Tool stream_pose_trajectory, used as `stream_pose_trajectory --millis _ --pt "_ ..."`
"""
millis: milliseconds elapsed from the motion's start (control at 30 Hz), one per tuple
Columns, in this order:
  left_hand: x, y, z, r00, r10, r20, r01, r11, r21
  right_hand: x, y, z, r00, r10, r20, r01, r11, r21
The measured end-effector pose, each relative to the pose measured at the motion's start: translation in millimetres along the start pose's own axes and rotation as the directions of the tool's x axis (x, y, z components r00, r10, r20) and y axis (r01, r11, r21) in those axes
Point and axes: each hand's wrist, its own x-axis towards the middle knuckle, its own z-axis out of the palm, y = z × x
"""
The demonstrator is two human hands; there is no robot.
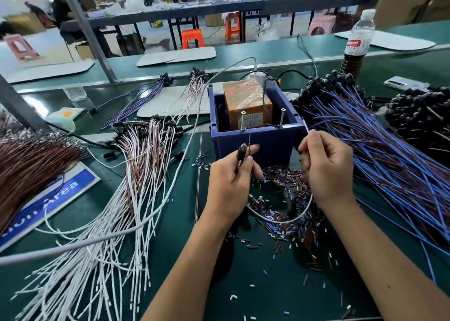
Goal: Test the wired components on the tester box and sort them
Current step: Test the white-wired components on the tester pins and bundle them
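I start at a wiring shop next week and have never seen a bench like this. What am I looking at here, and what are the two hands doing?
There is one picture, taken by a camera on the worker's head, looking down at their own bare hands over a green bench.

In the middle stands a blue box with an orange block inside and two screws sticking up at its front edge; this seems to be the tester.

The left hand pinches a small black part with a thin bare lead pointing up toward the box. The right hand pinches the end of a white wire, which loops down between the hands.

Around lie sorted piles: white and pink wires on the left, blue wires on the right, and tiny cut sleeve bits near the hands. A bottle stands behind.
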Motion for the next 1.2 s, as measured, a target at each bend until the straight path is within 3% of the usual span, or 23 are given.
stream_pose_trajectory --millis 100,233,333,933,1200 --pt "2.1 5.8 -1.4 0.982 0.119 -0.148 -0.108 0.991 0.084 -1.6 -1.1 4.9 0.997 -0.070 -0.029 0.065 0.989 -0.129" --pt "4.7 7.5 -4.7 0.918 0.176 -0.355 -0.136 0.982 0.134 -5.2 -6.8 12.3 0.986 -0.165 -0.018 0.157 0.963 -0.220" --pt "8.7 8.5 -3.6 0.885 0.167 -0.435 -0.127 0.985 0.120 -3.6 -8.0 17.6 0.984 -0.176 -0.021 0.166 0.956 -0.241" --pt "12.1 16.5 -1.1 0.891 0.133 -0.435 -0.074 0.986 0.149 -0.9 -3.8 20.4 0.982 -0.189 0.021 0.187 0.940 -0.284" --pt "3.5 20.4 -0.8 0.814 0.216 -0.540 -0.151 0.975 0.161 -3.2 -6.2 11.5 0.992 -0.118 -0.048 0.106 0.975 -0.197"
